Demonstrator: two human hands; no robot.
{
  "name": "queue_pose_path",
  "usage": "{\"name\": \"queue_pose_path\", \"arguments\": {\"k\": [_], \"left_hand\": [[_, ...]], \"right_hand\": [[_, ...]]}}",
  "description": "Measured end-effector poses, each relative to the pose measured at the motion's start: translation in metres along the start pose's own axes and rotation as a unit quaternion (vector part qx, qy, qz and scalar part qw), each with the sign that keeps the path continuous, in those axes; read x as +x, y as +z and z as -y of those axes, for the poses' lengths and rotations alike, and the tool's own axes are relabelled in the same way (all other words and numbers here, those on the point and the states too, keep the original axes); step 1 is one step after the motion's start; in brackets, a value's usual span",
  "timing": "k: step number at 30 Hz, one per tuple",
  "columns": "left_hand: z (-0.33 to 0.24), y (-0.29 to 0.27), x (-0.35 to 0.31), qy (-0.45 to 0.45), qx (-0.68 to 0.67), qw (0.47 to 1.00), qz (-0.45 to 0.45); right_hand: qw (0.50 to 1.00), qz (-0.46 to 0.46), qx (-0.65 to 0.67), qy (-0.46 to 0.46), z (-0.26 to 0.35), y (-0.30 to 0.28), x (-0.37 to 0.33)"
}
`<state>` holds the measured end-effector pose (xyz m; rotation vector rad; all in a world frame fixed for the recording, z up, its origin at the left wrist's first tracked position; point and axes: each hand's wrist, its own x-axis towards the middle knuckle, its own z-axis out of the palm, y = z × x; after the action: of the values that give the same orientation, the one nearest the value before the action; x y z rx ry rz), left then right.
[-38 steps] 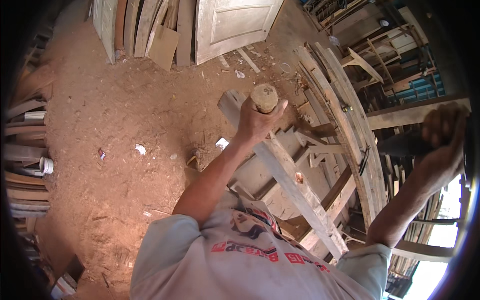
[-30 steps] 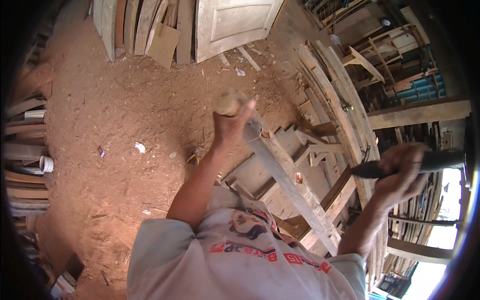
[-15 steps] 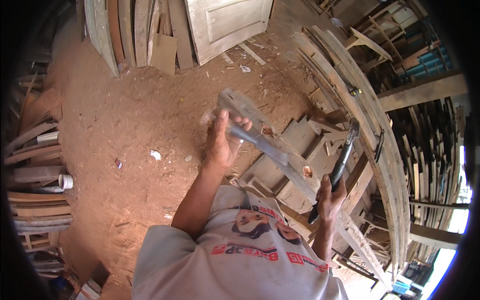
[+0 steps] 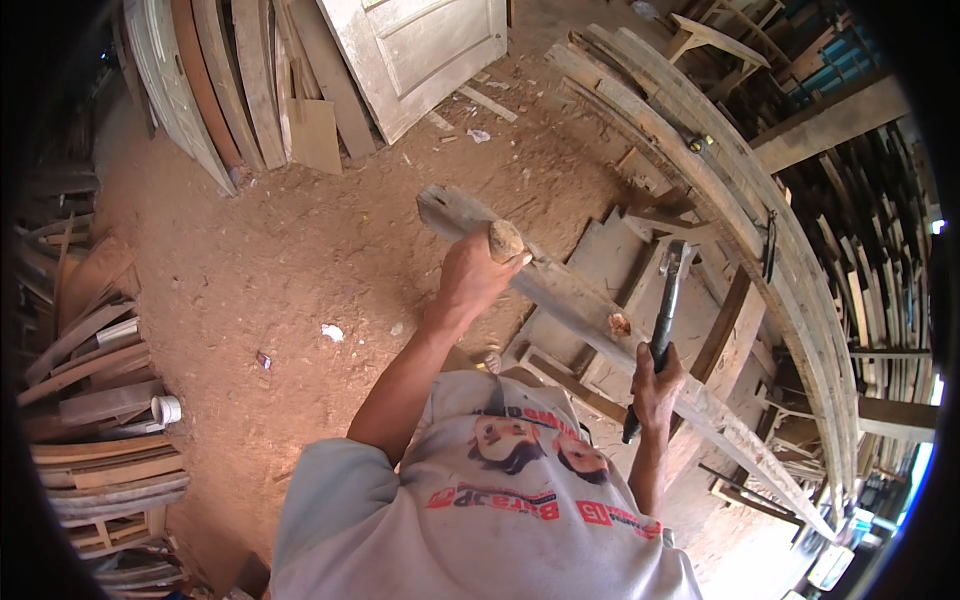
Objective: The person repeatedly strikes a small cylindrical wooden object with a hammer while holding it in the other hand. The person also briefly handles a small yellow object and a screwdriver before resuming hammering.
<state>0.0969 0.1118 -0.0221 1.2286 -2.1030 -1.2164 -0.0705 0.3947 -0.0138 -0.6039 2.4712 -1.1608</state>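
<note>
A long weathered plank (image 4: 565, 295) runs diagonally from the upper middle down to the lower right. My left hand (image 4: 472, 278) is shut on a chisel with a round wooden handle (image 4: 506, 240), held upright against the plank near its far end. My right hand (image 4: 656, 384) grips the black handle of a hammer (image 4: 664, 305), whose steel head points away from me above the plank. A small chipped notch (image 4: 618, 325) shows in the plank between my two hands.
Sawdust-strewn dirt floor (image 4: 290, 260) on the left. A pale panelled door (image 4: 420, 50) and boards lean at the top. Curved timber strips (image 4: 760, 250) arc along the right over flat wooden pieces (image 4: 600, 260). Stacked lumber (image 4: 90, 400) lines the left edge.
My right hand has swung the hammer down from high on the right to just beside the plank. My left hand has kept the chisel on the plank.
</note>
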Motion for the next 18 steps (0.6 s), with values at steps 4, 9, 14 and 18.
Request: {"name": "queue_pose_path", "arguments": {"k": [4,9,14,18], "left_hand": [[0.018,0.023,0.006,0.035,0.024,0.999,-0.023],[0.030,0.003,-0.010,0.038,-0.020,0.999,0.004],[0.078,-0.042,-0.026,-0.039,0.068,0.997,-0.025],[0.075,-0.058,-0.032,-0.044,0.071,0.995,-0.056]], "right_hand": [[0.999,-0.010,-0.010,-0.049,-0.029,0.006,0.005],[0.999,-0.017,0.003,-0.039,-0.032,0.005,0.006],[1.000,-0.004,-0.015,0.005,-0.016,-0.001,0.004],[1.000,-0.002,-0.013,0.011,-0.005,-0.001,0.005]]}}
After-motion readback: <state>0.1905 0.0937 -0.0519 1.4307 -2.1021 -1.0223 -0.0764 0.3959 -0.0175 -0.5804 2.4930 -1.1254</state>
